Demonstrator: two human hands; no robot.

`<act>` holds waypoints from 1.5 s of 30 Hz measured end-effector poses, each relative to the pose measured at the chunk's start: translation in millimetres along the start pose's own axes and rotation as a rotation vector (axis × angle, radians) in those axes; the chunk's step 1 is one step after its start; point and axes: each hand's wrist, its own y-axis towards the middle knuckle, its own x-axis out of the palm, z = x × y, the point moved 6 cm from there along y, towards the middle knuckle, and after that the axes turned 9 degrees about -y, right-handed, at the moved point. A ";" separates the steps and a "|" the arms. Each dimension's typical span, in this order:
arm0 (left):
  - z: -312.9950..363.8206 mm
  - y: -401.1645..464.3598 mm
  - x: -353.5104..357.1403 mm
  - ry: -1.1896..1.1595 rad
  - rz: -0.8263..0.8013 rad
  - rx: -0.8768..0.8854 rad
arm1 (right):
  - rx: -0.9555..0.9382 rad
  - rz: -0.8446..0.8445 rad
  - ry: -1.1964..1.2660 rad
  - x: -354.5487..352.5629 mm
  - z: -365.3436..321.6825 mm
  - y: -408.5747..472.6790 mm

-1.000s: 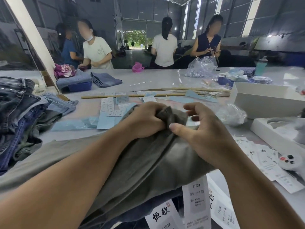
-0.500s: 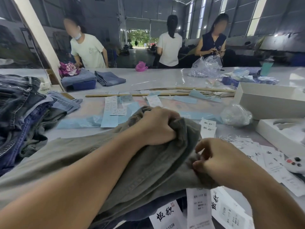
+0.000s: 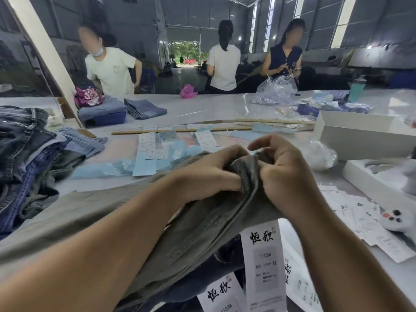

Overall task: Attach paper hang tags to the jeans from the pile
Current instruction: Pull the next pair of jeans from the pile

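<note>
A pair of grey-green jeans (image 3: 198, 228) lies across the table in front of me. My left hand (image 3: 209, 174) is closed on a bunched fold of its waistband. My right hand (image 3: 283, 174) grips the same fold from the right, thumb raised; the two hands nearly touch. A white paper hang tag (image 3: 262, 264) with black characters hangs just below my right wrist, over darker jeans underneath. More white tags (image 3: 219, 296) lie at the bottom edge. A pile of blue jeans (image 3: 24, 154) is stacked at the left.
Loose white tags (image 3: 358, 217) spread at the right beside a white controller (image 3: 396, 219). White boxes (image 3: 360, 140) stand at the right. Blue paper strips (image 3: 144, 164) and a wooden stick (image 3: 180, 130) lie mid-table. Three people stand behind the far edge, near folded jeans (image 3: 144, 108).
My right hand has come up from the lower right edge of the jeans to the bunched waistband beside my left hand. A hang tag now dangles below it. The left hand stayed clenched.
</note>
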 end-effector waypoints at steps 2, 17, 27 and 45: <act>-3.3 -3.1 -2.4 0.026 -0.063 -0.065 | -0.025 -0.009 0.111 13.0 -7.9 4.2; -2.1 -14.6 -80.0 -0.158 0.672 0.095 | 0.010 -0.040 -0.306 22.2 -12.3 -30.4; 6.3 -13.3 -63.6 -0.112 0.425 0.207 | -0.036 -0.423 0.416 84.5 -39.8 -28.1; -50.2 -63.4 -177.9 -0.745 0.433 -0.162 | 0.081 -0.627 1.131 130.5 -69.0 36.5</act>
